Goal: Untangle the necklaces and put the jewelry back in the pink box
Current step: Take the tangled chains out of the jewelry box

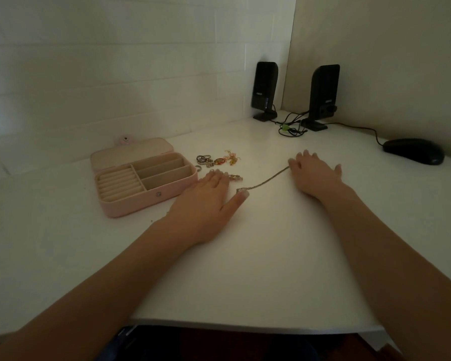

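Observation:
The pink box (pixel 146 201) lies open on the white desk, its lid folded back and its compartments bare. To its right sits a small pile of rings and earrings (pixel 215 158). A thin chain necklace (pixel 266 181) stretches across the desk between my hands. My left hand (pixel 206 204) lies flat beside the box, its thumb tip touching the chain's near end. My right hand (pixel 314 173) lies flat too, its fingers pressing on the chain's far end. Another small piece (pixel 235 177) peeks out past my left fingertips.
Two black speakers (pixel 264 91) (pixel 323 95) stand in the back corner with tangled cables (pixel 290 127). A black mouse (pixel 413 151) lies at the right, its cord running to the back. The desk's front edge (pixel 245 325) is close to me.

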Available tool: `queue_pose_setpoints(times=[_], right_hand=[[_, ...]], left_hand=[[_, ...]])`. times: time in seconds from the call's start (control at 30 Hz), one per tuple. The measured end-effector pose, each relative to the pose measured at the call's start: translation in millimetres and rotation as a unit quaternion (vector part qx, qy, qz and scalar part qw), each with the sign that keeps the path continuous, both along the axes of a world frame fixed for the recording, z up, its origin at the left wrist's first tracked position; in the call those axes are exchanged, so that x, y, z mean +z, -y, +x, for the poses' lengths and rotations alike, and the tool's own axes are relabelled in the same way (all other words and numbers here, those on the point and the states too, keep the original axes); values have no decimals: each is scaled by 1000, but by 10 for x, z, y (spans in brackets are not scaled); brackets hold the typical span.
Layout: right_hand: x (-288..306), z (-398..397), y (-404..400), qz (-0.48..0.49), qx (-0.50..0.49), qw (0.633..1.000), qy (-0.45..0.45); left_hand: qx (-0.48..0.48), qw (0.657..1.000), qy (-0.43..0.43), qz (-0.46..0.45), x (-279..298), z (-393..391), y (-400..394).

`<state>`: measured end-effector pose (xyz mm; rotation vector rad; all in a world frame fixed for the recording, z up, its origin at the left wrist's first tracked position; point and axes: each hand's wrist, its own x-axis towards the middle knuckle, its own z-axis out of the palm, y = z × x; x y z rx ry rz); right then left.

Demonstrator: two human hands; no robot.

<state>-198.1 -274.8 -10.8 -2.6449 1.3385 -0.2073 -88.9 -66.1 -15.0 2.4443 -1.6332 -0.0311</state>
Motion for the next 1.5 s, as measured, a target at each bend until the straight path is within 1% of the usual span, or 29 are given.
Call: queue_pose_setpoints(times=[0.03,0.07,0.1,0.17,0.2,0.23,0.3,0.33,0.37,0.43,0.5,0.57,0.63,0.7,0.8,0.9,0.97,1.03,1.1,1.17,1.23,1.27,1.37,1.5], right_hand=[[-4,4,5,1,9,1000,20],[6,7,-6,4,27,998,56],[31,17,-41,11,56,992,109],[135,45,-194,29,135,965,222],[201,65,-314,33,181,948,261],[257,92,-449,37,226,929,290],[328,152,-743,53,304,895,322],[333,191,-883,62,338,884,317],[323,235,-1013,68,369,878,297],[262,328,-1223,74,419,876,229],[194,375,-1338,92,440,877,172],[129,380,-1374,108,445,876,153],[82,379,-1374,109,444,875,160],[78,386,-1367,110,436,874,184],[106,426,-1343,140,411,866,248],[131,438,-1333,213,399,837,307],[141,436,-1332,248,387,825,329],[154,437,-1337,264,377,824,330],[159,449,-1332,262,370,830,324],[154,457,-1354,266,373,826,329],[145,468,-1422,249,396,822,326],[132,480,-1458,241,405,820,325],[92,503,-1524,263,391,809,351],[108,479,-1485,315,374,794,361]], left_hand=[[-9,999,-21,-29,18,2,-10],[-18,995,-49,-87,51,10,-32],[-23,983,-75,-168,100,17,-69],[-10,944,-87,-318,213,63,-191],[3,929,-89,-359,257,96,-278],[13,923,-91,-374,280,136,-385],[22,932,-53,-358,238,244,-605],[24,941,-33,-337,188,288,-703],[27,951,-30,-307,130,322,-792],[26,970,-51,-237,42,336,-903],[9,980,-42,-194,-3,318,-928],[1,982,-32,-185,-12,273,-918],[7,981,-18,-195,-6,246,-906],[13,977,-20,-211,9,229,-893],[14,965,-25,-259,39,236,-840],[55,949,-60,-306,38,227,-776],[75,941,-71,-323,32,217,-755],[94,931,-83,-342,43,221,-768],[115,913,-108,-376,71,227,-791],[118,898,-169,-389,105,209,-807],[97,877,-258,-392,120,171,-808],[84,868,-290,-395,119,167,-807],[57,872,-291,-389,112,201,-824],[65,863,-322,-383,113,204,-851]])
